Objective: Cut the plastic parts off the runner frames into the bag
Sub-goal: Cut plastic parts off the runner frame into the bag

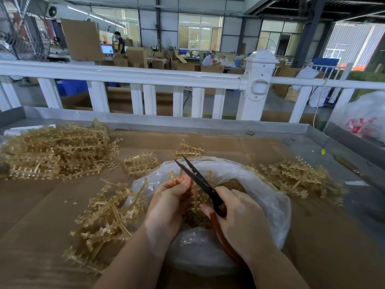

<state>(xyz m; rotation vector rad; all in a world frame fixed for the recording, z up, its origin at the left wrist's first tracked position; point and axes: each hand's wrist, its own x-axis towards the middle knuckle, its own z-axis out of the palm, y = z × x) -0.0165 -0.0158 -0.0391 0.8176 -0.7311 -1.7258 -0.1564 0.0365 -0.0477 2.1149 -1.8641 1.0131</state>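
Over the clear bag (266, 197) (partly filled with cut parts), my left hand (168, 203) pinches a runner frame (195, 197), my right hand (239, 215) grips open scissors (198, 178); a big uncut pile (56, 149) remains.

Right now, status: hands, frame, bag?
Left hand grips a runner frame over the open bag. Right hand holds scissors, blades open. Nothing blocking the cut.

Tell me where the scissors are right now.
In the head view, the scissors sit at centre, gripped by the right hand, blades open above the plastic bag.
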